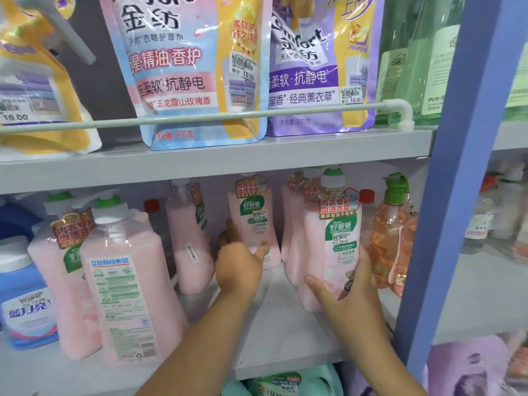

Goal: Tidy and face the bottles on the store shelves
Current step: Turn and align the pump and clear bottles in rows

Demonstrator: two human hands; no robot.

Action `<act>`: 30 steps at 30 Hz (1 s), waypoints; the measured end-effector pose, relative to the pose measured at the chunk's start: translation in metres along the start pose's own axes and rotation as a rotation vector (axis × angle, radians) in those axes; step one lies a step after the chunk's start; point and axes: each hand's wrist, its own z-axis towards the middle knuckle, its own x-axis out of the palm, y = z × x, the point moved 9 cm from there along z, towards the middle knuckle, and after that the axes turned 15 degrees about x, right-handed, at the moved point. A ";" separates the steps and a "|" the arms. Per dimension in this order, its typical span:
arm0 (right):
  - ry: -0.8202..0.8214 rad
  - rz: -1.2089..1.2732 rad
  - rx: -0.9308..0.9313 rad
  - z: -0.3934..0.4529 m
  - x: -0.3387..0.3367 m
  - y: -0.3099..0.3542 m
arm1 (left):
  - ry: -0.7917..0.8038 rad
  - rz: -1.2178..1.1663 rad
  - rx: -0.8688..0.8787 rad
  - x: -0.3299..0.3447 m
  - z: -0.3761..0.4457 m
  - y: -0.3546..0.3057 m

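Middle shelf [285,332]: seven pink pump bottles [333,241] can be counted, two orange pump bottles [390,232] at the right end and one blue tub [27,304] at the left end. Upper shelf [217,164]: three refill pouches [188,70], one yellow, one pink-blue and one purple, plus green bottles [411,67] too overlapped to count. Hands: two.

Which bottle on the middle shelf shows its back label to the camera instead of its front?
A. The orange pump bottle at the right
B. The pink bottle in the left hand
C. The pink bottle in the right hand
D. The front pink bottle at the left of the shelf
D: the front pink bottle at the left shows a panel of small print and a barcode, while the bottles in the right hand and left hand show their green front labels.
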 end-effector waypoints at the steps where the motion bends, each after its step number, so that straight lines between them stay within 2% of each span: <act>1: -0.001 0.003 -0.004 0.000 -0.001 -0.001 | -0.004 -0.084 0.017 -0.007 -0.009 -0.008; 2: -0.003 0.010 -0.004 -0.001 -0.002 0.000 | -0.013 -0.177 0.060 -0.019 -0.024 -0.018; 4: -0.019 0.017 -0.036 -0.005 -0.006 0.003 | -0.109 -0.335 0.259 -0.065 -0.066 -0.040; 7: -0.126 -0.002 -0.119 -0.025 -0.015 0.002 | -0.468 -0.386 0.494 -0.166 -0.144 -0.030; 9: -0.201 -0.063 -0.256 -0.049 -0.009 0.006 | -0.692 -0.268 0.418 -0.213 -0.171 0.022; 10: -0.213 -0.072 -0.320 -0.060 -0.005 0.006 | -0.693 -0.270 0.290 -0.223 -0.167 0.051; 12: -0.168 -0.032 -0.420 -0.078 0.010 0.011 | -0.444 -0.366 0.014 -0.211 -0.148 0.094; 13: -0.129 -0.008 -0.465 -0.088 0.019 0.020 | -0.308 -0.398 -0.033 -0.199 -0.142 0.102; 14: -0.074 0.006 -0.493 -0.096 0.029 0.031 | -0.227 -0.399 -0.025 -0.191 -0.139 0.103; 16: 0.089 0.033 -0.478 -0.105 0.053 0.049 | -0.192 -0.325 0.029 -0.188 -0.135 0.096; 19: 0.405 0.073 -0.287 -0.108 0.096 0.065 | -0.085 -0.416 0.095 -0.165 -0.124 0.086; 21: 0.559 0.095 -0.185 -0.109 0.114 0.078 | 0.093 -0.542 0.145 -0.138 -0.118 0.065; 22: 0.575 0.111 -0.170 -0.109 0.116 0.085 | 0.208 -0.608 0.188 -0.123 -0.116 0.049; 25: 0.408 0.176 -0.150 -0.104 0.099 0.082 | 0.400 -0.517 0.397 -0.092 -0.111 0.014; 26: 0.325 0.146 -0.168 -0.105 0.092 0.074 | 0.411 -0.516 0.439 -0.088 -0.112 0.011; 28: 0.156 -0.018 -0.283 -0.118 0.086 0.064 | 0.190 -0.370 0.410 -0.105 -0.105 0.013; 30: 0.037 -0.110 -0.410 -0.128 0.087 0.056 | -0.003 -0.439 0.362 -0.131 -0.114 0.021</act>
